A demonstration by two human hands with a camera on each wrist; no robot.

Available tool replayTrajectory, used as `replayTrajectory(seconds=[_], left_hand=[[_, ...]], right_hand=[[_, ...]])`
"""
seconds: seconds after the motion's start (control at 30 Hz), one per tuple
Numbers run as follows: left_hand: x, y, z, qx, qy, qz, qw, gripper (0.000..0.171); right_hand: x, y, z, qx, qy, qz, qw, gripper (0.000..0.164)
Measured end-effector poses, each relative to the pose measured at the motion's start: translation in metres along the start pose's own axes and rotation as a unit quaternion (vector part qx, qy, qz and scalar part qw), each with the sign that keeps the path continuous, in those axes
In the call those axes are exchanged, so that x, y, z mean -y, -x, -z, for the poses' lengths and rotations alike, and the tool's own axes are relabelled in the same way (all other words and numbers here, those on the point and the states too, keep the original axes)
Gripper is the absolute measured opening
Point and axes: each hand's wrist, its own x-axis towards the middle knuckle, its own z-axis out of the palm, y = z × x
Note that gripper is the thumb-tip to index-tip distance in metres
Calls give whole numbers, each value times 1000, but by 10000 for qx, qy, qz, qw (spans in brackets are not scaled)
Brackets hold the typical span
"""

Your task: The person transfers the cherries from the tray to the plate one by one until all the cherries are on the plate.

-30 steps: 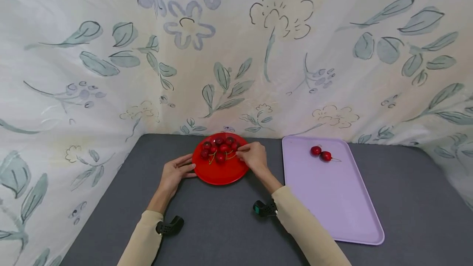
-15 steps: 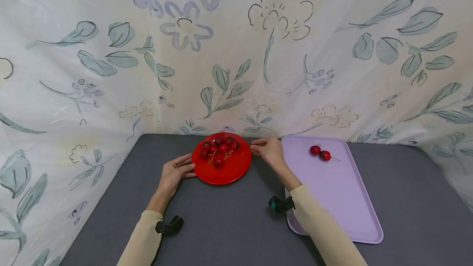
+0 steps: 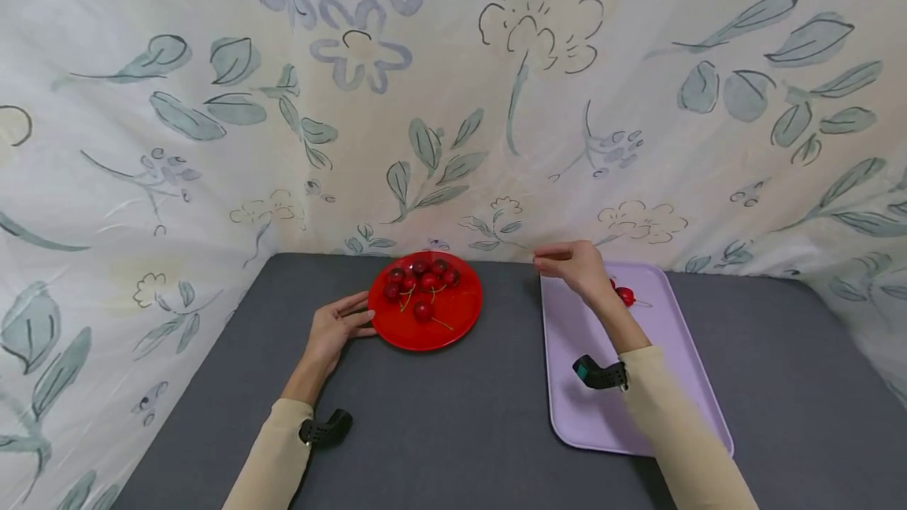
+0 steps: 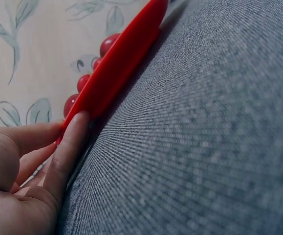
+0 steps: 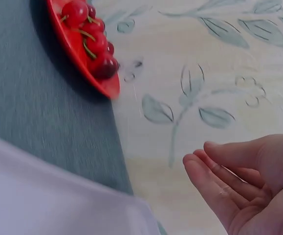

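A red plate (image 3: 446,329) holds several cherries (image 3: 428,282), clustered toward its far side. One cherry (image 3: 422,311) lies nearer the plate's middle, its stem pointing right. At the plate's left rim, my left hand (image 3: 333,337) pinches the edge, with fingers above and below it in the left wrist view. My right hand (image 3: 577,267) hovers over the far left corner of a lilac tray (image 3: 567,384). Its fingers (image 5: 205,183) are loosely bent, and nothing shows between them in the right wrist view. Behind the right wrist, cherries (image 3: 625,296) on the tray are partly hidden.
A dark grey cloth (image 3: 439,423) covers the table. Behind it and along the left hangs a pale curtain (image 3: 425,101) printed with leaves and flowers. Black wrist cameras (image 3: 326,429) sit on both wrists.
My right hand has left the plate and moved right to above the tray. The cherry it touched now lies apart from the cluster with its stem turned. My left hand stays at the rim.
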Motion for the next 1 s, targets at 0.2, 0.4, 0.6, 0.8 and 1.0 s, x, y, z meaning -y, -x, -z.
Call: replayTrajectory(seconds=[0.2,0.4,0.6,0.8,1.0], left_hand=[[0,0,-1,-48,-46,22,10000,46],[-1,0,0,-22,-5,41,10000,46],[-1,0,0,-44,10,56,10000,47],[-2,0,-2,-92,43,134,9999,46],[-1,-1,-2,-108,-3,66,9999,47]], right_hand=[[-9,8,26,-160,738,119,9971,31],[-20,22,53,-487,1563,65,9865,30],[-33,32,76,-396,1961,33,9798,33],[-50,42,96,-360,2339,157,9715,34],[-64,50,111,-150,2483,119,9685,36]])
